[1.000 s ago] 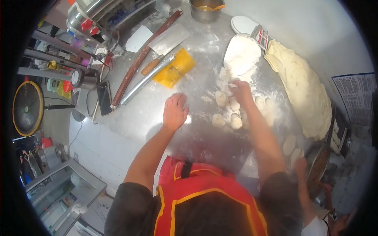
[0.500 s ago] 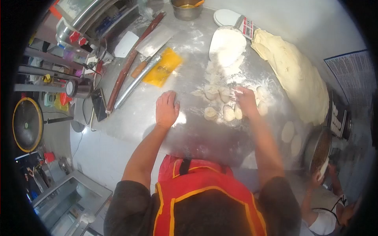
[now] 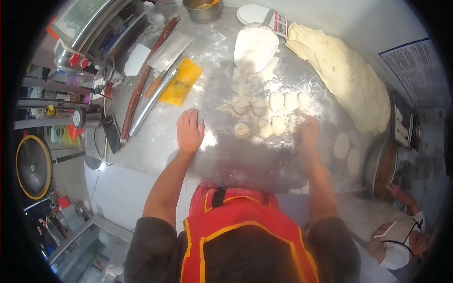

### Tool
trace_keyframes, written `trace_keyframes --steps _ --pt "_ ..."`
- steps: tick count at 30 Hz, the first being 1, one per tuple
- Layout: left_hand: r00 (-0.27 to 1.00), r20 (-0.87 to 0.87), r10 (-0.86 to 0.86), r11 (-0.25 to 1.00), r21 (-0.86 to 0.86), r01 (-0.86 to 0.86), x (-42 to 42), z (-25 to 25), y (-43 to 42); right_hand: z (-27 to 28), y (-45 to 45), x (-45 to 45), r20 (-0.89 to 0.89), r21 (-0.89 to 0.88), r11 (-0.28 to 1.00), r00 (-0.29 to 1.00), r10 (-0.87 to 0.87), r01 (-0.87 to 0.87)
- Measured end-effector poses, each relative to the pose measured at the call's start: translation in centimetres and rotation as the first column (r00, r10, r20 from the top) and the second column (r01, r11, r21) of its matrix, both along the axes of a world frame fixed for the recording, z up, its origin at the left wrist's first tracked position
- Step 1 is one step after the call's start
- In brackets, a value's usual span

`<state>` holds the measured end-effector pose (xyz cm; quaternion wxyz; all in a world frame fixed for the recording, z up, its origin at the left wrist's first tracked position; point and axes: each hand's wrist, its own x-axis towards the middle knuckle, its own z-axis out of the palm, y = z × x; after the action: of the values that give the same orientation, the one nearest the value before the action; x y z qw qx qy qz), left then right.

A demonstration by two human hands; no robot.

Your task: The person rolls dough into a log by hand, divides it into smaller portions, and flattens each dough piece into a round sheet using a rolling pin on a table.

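My left hand lies palm down on the floury steel table, fingers stretched out and holding nothing. Out to the right, my right hand is smeared by motion. It is beside a small dough piece at the right end of the near row, and I cannot see whether it grips anything. Several round dough pieces sit in two loose rows on scattered flour. Behind them rests a scoop heaped with white flour.
A big dough mass fills the right side, near a scale. Two flat dough rounds lie closer. On the left are a rolling pin, a cleaver and a yellow packet. Another person is at lower right, by a large pan.
My right hand has moved right and towards me, uncovering dough pieces it partly hid. My left hand stays flat on the table. The whole view has shifted slightly, and the other person has moved.
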<state>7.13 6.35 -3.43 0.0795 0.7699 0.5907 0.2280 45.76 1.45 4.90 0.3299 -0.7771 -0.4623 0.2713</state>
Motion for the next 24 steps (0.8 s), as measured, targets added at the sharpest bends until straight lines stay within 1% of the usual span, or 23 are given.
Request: trace_keyframes --steps 1,3,6,9,12,15,17,18,19,20,22,24 --pt "1.000 -0.001 -0.003 1.000 -0.003 0.003 0.0 0.0 0.2 -0.2 -0.2 1.2 0.045 0.047 0.999 0.999 -0.028 0.026" --pt "1.000 0.000 -0.003 1.000 -0.018 0.003 0.0 -0.2 0.1 -0.1 -0.2 3.0 0.222 0.029 0.996 0.971 -0.088 0.084" --pt "1.000 -0.009 -0.002 0.999 0.041 0.003 0.1 -0.3 0.1 0.1 0.4 3.9 0.170 -0.083 0.995 0.983 0.071 -0.057" --pt "1.000 0.030 -0.005 0.999 0.044 0.004 0.2 0.1 0.1 0.2 1.3 5.0 0.132 -0.096 0.992 0.989 -0.068 0.081" --pt "1.000 -0.010 -0.011 0.997 0.071 0.011 0.1 -0.1 0.1 3.2 2.0 2.5 0.284 -0.274 0.962 0.954 0.096 -0.015" --pt "1.000 0.021 0.004 1.000 -0.016 -0.003 0.0 0.0 0.3 -0.3 4.5 2.2 0.315 0.032 0.989 0.941 0.125 -0.142" --pt "1.000 0.017 -0.002 1.000 0.023 0.001 0.1 0.2 0.2 -2.9 7.5 0.1 0.265 0.128 0.952 0.934 0.239 -0.279" --pt "1.000 0.016 -0.007 0.999 0.042 0.006 0.2 0.3 0.2 -2.5 8.9 -2.4 0.200 0.150 0.946 0.946 0.257 -0.289" --pt "1.000 0.020 -0.008 0.999 0.048 0.007 0.2 0.3 0.3 -1.2 10.1 -5.5 0.045 0.085 0.968 0.971 0.233 -0.236" --pt "1.000 0.024 -0.008 0.999 0.053 0.007 0.1 0.4 0.3 -5.2 12.0 -5.9 0.102 0.172 0.945 0.959 0.263 -0.277" --pt "1.000 0.031 -0.007 0.999 0.037 0.006 0.1 0.5 0.2 -6.1 14.3 -8.3 0.137 0.126 0.976 0.977 0.163 -0.180" --pt "0.999 0.040 -0.002 1.000 -0.005 0.002 0.1 0.8 0.3 -7.5 16.6 -8.8 0.166 0.150 0.988 0.986 0.016 -0.041"
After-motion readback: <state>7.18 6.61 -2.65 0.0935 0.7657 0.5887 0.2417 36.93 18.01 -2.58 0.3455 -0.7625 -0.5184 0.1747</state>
